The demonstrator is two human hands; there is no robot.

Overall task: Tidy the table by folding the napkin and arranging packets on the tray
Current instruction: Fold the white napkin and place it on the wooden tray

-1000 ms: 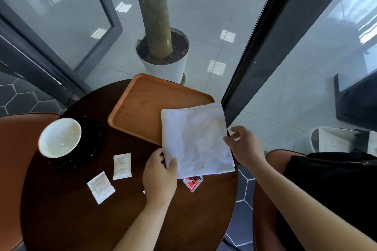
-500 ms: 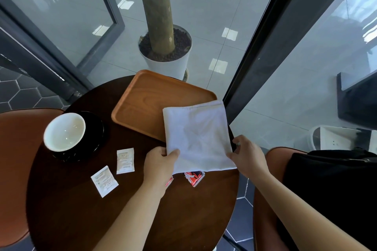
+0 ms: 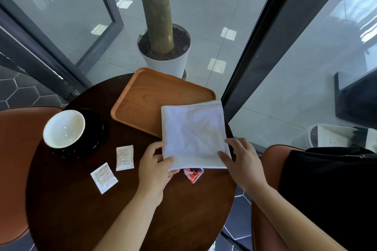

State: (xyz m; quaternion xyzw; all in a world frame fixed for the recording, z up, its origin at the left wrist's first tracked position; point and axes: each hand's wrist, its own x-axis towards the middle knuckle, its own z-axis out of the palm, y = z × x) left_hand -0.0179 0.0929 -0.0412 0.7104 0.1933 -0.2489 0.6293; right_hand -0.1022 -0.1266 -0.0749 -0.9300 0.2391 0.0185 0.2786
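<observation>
While the folded white cloth napkin (image 3: pixel 193 134), half over the wooden rectangular tray (image 3: pixel 151 98), is pinched by the left hand (image 3: pixel 155 166) and pressed by the open right hand (image 3: pixel 242 161), folding looks incomplete; white paper packets (image 3: pixel 124 157) remain untrayed.

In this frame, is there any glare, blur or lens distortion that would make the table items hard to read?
Head view: wide-angle bending curves the window frames and stretches the edges; bright ceiling-light reflections sit on the glass, off the table. The napkin, both hands and the tray are sharp enough; print on the white packets is too small to read; the cup shows a small highlight.
</observation>
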